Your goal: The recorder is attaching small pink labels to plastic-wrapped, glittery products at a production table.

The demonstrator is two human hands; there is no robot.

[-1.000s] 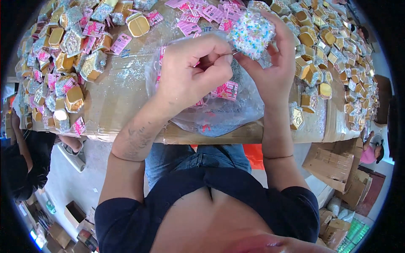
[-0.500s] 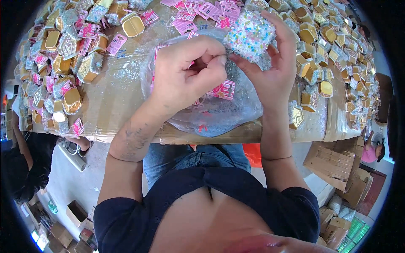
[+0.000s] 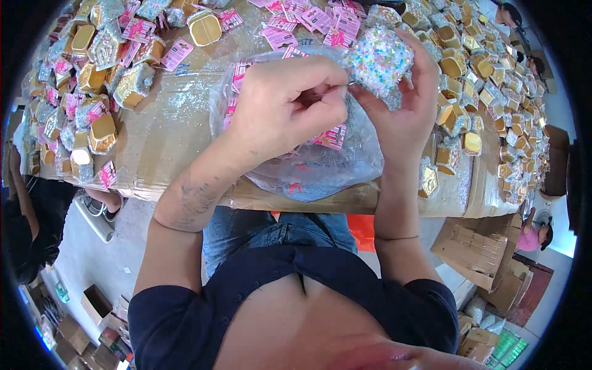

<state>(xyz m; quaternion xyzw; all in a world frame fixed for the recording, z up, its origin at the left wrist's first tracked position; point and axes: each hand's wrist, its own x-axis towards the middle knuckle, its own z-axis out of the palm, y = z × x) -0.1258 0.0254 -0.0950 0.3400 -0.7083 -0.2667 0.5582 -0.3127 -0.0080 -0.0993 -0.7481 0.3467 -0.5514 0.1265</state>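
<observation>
In the head view, the right hand [image 3: 410, 105] holds a chunky white piece with blue and other bright dots [image 3: 379, 58]. Its thumb and fingers wrap around the sides. The piece is up off the table, near the top of the view and a bit right of the middle. The left hand [image 3: 296, 102] is just beside it, with thumb and finger pinched together. I cannot tell what, if anything, is in that pinch.

Below the hands, a clear plastic bag [image 3: 320, 176] lies on the brown cardboard table top [image 3: 157, 139], near its front edge. Pink cards [image 3: 177, 55] lie about the table. A big heap of gold, sparkly little boxes [image 3: 132, 86] sits on the left, and another heap of gold boxes [image 3: 453, 119] is on the right. A person in dark clothes [image 3: 40, 216] is at the far left.
</observation>
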